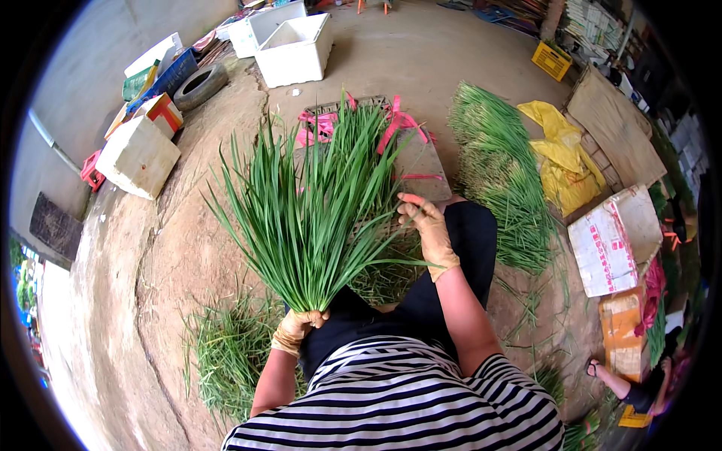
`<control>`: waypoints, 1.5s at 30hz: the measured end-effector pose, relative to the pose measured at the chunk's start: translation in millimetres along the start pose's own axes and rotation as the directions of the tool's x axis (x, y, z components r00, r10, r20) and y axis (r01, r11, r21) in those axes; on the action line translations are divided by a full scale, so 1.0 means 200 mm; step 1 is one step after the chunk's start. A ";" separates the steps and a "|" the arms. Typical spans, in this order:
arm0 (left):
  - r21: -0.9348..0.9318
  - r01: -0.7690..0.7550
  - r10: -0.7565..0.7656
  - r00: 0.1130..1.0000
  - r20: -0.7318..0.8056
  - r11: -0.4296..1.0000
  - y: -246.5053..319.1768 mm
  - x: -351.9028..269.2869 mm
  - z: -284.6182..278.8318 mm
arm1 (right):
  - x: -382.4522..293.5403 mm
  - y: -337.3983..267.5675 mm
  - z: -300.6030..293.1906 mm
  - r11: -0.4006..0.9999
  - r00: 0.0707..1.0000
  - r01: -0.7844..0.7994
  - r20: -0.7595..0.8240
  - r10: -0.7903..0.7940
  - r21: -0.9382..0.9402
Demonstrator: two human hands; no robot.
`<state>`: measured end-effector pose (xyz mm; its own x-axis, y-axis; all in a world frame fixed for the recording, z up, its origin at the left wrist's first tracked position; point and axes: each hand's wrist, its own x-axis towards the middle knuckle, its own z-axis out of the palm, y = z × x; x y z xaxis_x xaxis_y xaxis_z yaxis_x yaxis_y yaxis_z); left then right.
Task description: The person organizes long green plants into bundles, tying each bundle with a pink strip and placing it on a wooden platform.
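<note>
My left hand (302,327), in a tan glove, is closed round the pale lower ends of a bunch of long green leaves (316,225), which fan out away from me. At the right edge of the fan is my right hand (424,221), gloved too, its fingers bent near a few stray leaf tips; whether it pinches any of them I cannot tell. More green leaves (366,129) lie behind the bunch on a low stand (423,163), with pink ribbons (397,124) around them.
A large heap of green stalks (496,175) lies at the right beside a yellow sack (564,163). Loose leaves (231,355) are piled at my left. White foam boxes (299,53) and a tyre (201,86) stand farther off. At the lower right, another person's leg (612,380) shows near cartons.
</note>
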<state>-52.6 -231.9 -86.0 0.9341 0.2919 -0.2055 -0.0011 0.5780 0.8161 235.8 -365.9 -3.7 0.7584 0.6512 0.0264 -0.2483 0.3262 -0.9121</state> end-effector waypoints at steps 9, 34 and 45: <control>0.016 -0.010 0.011 0.999 -0.032 1.000 0.00 0.00 0.02 | 0.05 0.03 0.10 0.984 0.995 -0.016 0.095 0.033 -0.178; 0.977 -0.144 0.557 0.830 0.031 0.160 0.99 0.78 0.56 | 0.00 -0.05 0.39 0.992 0.975 -0.110 0.188 0.121 -0.067; 0.963 0.066 0.502 0.862 0.077 -0.261 0.24 0.68 0.67 | 0.05 0.28 0.20 0.863 0.973 -0.119 -0.115 0.199 0.491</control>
<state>122.7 -267.7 -2.5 0.8318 0.4827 0.2742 0.4054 -0.8656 0.2940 206.0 -313.9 -38.1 0.7578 0.6201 -0.2031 -0.6003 0.5405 -0.5895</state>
